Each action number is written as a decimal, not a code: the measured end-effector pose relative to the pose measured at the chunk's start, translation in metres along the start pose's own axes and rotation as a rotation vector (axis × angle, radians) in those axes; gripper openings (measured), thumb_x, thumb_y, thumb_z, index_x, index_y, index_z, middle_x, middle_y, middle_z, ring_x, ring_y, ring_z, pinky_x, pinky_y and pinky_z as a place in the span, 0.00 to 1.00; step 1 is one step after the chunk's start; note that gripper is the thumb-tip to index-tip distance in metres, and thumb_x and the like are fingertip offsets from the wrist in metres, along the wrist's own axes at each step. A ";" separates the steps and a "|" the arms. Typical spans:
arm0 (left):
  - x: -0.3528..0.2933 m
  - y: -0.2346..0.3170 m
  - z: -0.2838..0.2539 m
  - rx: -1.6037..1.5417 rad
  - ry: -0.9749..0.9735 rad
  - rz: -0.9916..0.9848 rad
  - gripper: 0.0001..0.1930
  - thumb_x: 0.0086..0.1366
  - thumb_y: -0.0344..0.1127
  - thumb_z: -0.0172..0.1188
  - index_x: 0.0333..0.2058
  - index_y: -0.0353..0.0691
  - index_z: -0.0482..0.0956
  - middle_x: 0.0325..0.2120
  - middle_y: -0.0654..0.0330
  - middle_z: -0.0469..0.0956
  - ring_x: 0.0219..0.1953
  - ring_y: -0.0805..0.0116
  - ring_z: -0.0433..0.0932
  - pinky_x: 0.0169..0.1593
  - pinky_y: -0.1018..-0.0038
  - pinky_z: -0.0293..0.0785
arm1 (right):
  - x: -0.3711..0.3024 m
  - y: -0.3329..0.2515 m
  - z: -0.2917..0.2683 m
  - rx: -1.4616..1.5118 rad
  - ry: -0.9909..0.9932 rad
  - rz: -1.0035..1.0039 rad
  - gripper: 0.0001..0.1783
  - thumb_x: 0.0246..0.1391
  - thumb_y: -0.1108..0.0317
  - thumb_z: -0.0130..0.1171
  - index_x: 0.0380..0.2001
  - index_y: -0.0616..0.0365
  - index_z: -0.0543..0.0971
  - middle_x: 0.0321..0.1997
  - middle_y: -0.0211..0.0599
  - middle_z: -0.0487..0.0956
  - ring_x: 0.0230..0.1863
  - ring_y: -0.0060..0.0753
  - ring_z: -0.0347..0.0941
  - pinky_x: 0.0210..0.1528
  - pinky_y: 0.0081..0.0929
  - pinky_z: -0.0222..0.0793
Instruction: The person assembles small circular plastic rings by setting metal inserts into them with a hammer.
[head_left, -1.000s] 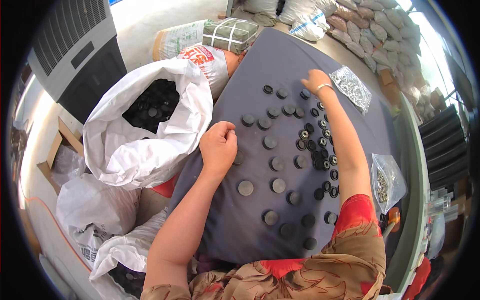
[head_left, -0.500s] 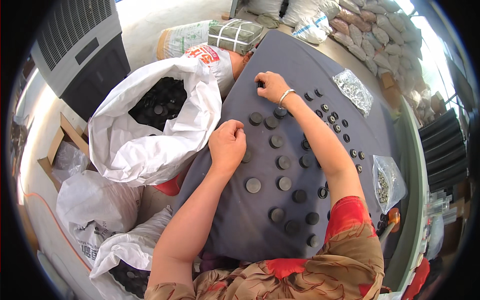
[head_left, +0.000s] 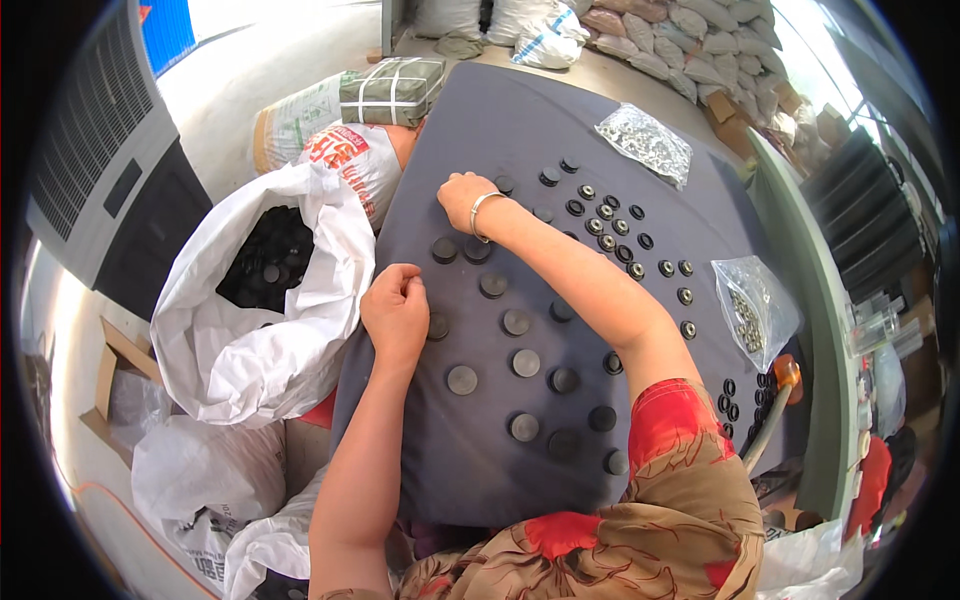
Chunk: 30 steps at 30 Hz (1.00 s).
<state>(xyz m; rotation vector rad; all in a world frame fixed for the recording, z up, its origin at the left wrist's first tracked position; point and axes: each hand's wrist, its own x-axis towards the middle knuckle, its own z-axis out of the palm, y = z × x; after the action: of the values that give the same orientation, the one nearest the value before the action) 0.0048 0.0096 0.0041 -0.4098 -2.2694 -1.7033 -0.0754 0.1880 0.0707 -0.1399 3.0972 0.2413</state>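
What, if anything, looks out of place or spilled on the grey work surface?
Nothing stands out. The dark discs lie flat in loose rows, the small rings sit grouped, and both clear bags lie closed on the grey surface.

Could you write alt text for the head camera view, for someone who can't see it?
Seen from above, a person's two hands work over a dark grey table dotted with round dark discs: the left hand is closed at the table's left edge, and the right hand reaches farther out among them. An open white sack of dark pieces sits to the left.

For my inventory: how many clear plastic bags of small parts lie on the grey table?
2: one clear bag at the table's far side, another clear bag near its right edge.
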 end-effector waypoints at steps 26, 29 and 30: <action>0.001 0.010 -0.001 0.011 0.008 0.026 0.05 0.56 0.26 0.56 0.30 0.34 0.79 0.20 0.56 0.78 0.22 0.64 0.76 0.30 0.71 0.71 | -0.087 0.206 0.003 0.206 0.273 0.320 0.16 0.37 0.67 0.62 0.34 0.58 0.83 0.35 0.49 0.81 0.40 0.48 0.78 0.46 0.37 0.73; 0.001 0.005 -0.003 -0.001 -0.008 -0.015 0.04 0.56 0.26 0.57 0.30 0.34 0.79 0.19 0.56 0.78 0.22 0.65 0.76 0.30 0.71 0.71 | -0.091 0.213 0.024 0.297 0.194 0.368 0.18 0.37 0.70 0.65 0.36 0.59 0.83 0.37 0.49 0.81 0.41 0.47 0.78 0.47 0.34 0.73; 0.000 0.004 -0.003 -0.011 -0.003 -0.020 0.04 0.56 0.26 0.57 0.30 0.34 0.79 0.19 0.56 0.77 0.21 0.65 0.76 0.29 0.71 0.70 | -0.092 0.213 0.029 0.336 0.189 0.391 0.18 0.37 0.71 0.66 0.37 0.59 0.83 0.37 0.49 0.82 0.41 0.47 0.78 0.48 0.33 0.73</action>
<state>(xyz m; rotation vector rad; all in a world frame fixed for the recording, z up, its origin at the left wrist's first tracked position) 0.0069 0.0082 0.0086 -0.3941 -2.2750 -1.7260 -0.0027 0.4100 0.0784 0.4796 3.2629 -0.3052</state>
